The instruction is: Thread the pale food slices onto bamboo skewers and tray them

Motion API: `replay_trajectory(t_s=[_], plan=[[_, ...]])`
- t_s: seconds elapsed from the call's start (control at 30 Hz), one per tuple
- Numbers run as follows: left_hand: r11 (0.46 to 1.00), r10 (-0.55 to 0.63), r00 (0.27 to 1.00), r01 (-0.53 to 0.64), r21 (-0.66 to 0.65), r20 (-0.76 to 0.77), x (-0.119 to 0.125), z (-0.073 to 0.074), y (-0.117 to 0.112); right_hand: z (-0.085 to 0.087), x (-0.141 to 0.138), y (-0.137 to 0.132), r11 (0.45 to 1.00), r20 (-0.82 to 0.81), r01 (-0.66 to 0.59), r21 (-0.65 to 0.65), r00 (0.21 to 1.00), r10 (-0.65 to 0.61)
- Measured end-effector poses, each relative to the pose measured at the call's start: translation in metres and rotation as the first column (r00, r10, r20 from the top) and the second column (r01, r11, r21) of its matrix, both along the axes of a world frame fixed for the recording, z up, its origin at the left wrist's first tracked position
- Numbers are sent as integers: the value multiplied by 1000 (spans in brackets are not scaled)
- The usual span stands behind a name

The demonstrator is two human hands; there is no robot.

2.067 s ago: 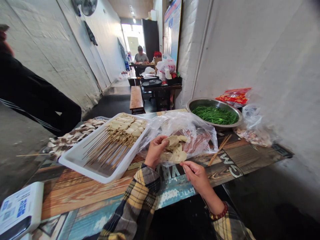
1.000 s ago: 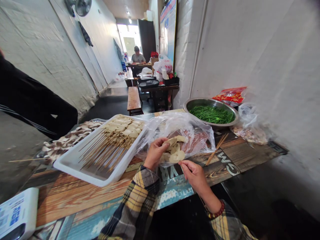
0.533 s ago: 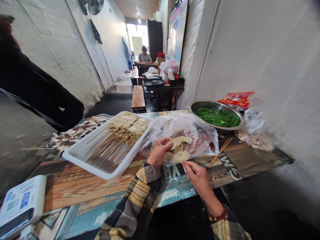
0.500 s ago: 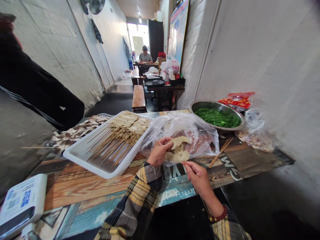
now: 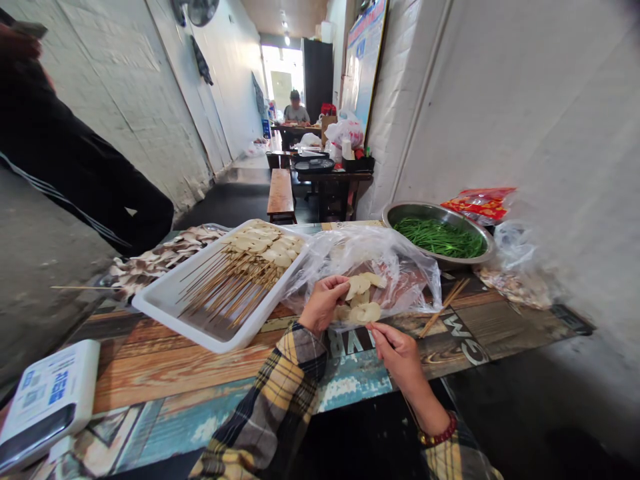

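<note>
My left hand (image 5: 324, 304) is curled around several pale round slices (image 5: 364, 283) in front of a clear plastic bag (image 5: 373, 257). My right hand (image 5: 397, 350) pinches a thin skewer whose tip carries another pale slice (image 5: 369, 312); the stick itself is mostly hidden by the fingers. Both hands hover at the near edge of the painted wooden table (image 5: 165, 367). To their left a white tray (image 5: 170, 307) holds several skewers threaded with pale slices (image 5: 240, 270).
A metal bowl of green stalks (image 5: 437, 233) stands at the back right, beside red and clear bags. Loose bamboo sticks (image 5: 445, 300) lie right of the bag. Sliced mushrooms (image 5: 160, 257) sit left of the tray. A white device (image 5: 45, 400) lies near left. A person in black stands at far left.
Hardly anything differs between the earlier frames and now: my hands keep the same grip on the slices and skewer, and only the camera has drifted slightly.
</note>
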State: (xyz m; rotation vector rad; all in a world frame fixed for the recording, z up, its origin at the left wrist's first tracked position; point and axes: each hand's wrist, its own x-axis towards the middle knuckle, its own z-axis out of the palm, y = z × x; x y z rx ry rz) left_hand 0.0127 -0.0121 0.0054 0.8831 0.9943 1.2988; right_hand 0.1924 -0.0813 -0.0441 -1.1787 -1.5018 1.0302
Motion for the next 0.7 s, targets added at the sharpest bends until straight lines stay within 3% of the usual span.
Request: replay_trajectory(t_s=[0.7], plan=[[999, 24, 997, -20, 48, -77, 7, 4, -4, 7, -1, -1, 1000, 27, 7, 5, 1000, -7]])
